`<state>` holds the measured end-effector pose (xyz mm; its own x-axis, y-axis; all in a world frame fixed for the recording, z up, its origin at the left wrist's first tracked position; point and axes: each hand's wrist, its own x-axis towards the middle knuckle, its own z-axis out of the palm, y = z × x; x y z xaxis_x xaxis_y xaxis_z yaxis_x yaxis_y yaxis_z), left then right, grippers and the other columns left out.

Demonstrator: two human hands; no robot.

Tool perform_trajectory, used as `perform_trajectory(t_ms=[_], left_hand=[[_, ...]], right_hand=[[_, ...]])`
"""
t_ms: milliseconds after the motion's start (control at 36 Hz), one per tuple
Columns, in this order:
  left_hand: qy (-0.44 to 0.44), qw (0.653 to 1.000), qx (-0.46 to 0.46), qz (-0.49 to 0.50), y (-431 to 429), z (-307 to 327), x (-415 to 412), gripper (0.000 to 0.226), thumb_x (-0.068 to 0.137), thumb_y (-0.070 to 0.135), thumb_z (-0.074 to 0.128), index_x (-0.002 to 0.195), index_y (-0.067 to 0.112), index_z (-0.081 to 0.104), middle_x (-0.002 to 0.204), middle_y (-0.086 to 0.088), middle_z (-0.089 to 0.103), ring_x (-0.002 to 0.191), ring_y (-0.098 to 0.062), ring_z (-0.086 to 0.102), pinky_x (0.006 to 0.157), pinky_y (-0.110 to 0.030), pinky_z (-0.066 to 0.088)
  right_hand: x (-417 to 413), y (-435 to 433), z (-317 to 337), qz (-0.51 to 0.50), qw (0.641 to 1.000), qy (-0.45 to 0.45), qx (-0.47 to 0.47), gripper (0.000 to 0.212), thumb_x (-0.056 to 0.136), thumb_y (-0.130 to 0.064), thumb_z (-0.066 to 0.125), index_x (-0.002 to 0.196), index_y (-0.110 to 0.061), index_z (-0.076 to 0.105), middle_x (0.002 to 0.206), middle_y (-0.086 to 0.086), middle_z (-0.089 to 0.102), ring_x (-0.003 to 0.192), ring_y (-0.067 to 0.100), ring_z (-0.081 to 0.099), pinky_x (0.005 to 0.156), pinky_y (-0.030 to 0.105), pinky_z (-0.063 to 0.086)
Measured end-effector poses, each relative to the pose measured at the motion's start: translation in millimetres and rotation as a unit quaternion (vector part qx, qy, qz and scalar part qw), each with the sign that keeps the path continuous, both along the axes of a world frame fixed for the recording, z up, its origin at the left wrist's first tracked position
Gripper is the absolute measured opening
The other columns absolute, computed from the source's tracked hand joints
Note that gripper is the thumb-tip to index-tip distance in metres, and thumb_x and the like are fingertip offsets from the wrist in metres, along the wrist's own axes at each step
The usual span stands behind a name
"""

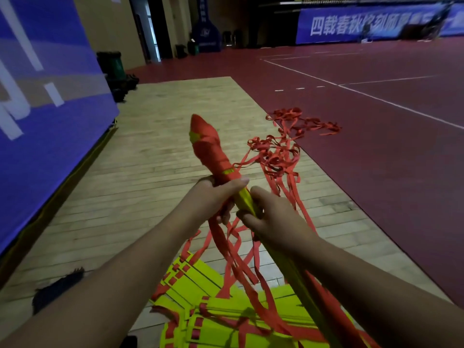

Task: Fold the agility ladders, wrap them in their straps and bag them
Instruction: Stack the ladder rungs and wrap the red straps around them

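A bundle of stacked yellow ladder rungs (245, 200) points away from me, its far half wound tight in red strap (208, 144). My left hand (216, 194) grips the bundle just below the wrapped part, thumb across the top. Close behind it, my right hand (271, 217) grips the bare yellow rungs. Loose red straps (273, 156) trail from the bundle to the floor on the right and hang down below my hands. More yellow rungs with red straps (200, 292) lie fanned on the floor under my arms.
I stand on a pale wooden floor strip (140, 156) beside a red court floor (376, 126) with white lines. A blue banner wall (45, 96) runs along the left. A dark bag-like object (55, 290) lies at lower left. Green bins (111, 64) stand far back.
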<state>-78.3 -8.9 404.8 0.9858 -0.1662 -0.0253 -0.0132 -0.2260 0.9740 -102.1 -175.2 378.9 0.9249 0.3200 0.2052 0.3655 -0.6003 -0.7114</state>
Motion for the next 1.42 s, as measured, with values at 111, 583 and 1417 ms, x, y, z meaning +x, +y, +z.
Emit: perform_trajectory(t_ms=[111,583,1417], left_hand=[[-0.038,0.995,-0.076,0.054,1,3,3,0.032,0.083,0.037,0.072,0.079,0.006,0.065,0.059,-0.007,0.053,0.048,-0.019,0.049,0.047,-0.026,0.039],[0.029,0.999,-0.012,-0.033,25,15,7,0.046,0.095,0.050,0.055,0.082,0.006,0.056,0.047,-0.007,0.048,0.037,-0.025,0.046,0.042,-0.025,0.038],[0.013,0.997,0.000,0.071,-2,-8,-1,0.039,0.089,0.046,0.067,0.075,0.009,0.066,0.056,-0.008,0.062,0.051,-0.024,0.062,0.053,-0.030,0.046]], right_hand=[[-2,-2,9,0.025,0.992,0.079,0.093,0.019,0.096,-0.040,0.063,0.088,-0.026,0.052,0.090,0.003,0.065,0.077,0.018,0.070,0.067,0.030,0.061],[-5,-6,21,0.101,0.892,0.300,0.322,0.030,0.102,-0.030,0.053,0.115,-0.003,0.055,0.094,0.019,0.074,0.079,0.035,0.071,0.068,0.040,0.062],[-5,6,3,0.015,0.991,0.094,-0.098,0.009,0.105,-0.023,0.047,0.105,-0.014,0.049,0.084,0.003,0.055,0.068,0.013,0.053,0.060,0.031,0.048]])
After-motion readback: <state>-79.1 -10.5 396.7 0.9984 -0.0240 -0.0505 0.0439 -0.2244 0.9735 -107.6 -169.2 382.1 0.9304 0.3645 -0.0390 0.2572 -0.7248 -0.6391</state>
